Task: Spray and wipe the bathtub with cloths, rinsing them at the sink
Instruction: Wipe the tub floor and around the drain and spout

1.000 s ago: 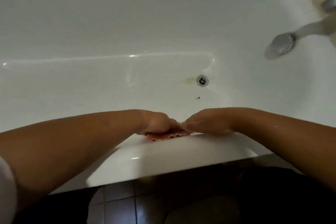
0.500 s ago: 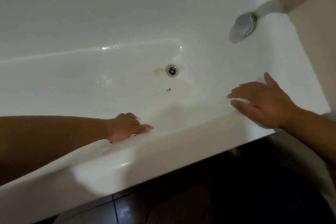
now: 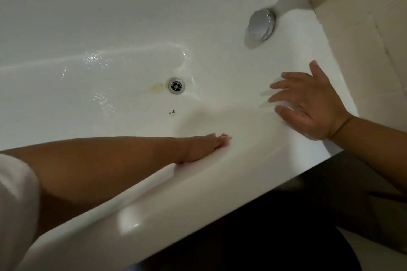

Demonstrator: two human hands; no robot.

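Two hands [image 3: 204,147] [image 3: 312,105], one bathtub [image 3: 176,215], one drain [image 3: 176,86]

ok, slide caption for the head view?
Left hand presses pink cloth flat on tub wall; right hand spread open beside it, drain beyond.

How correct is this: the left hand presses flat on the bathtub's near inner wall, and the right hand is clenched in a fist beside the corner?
Not quite. In the head view the right hand is open with fingers spread, not a fist. The rest holds.
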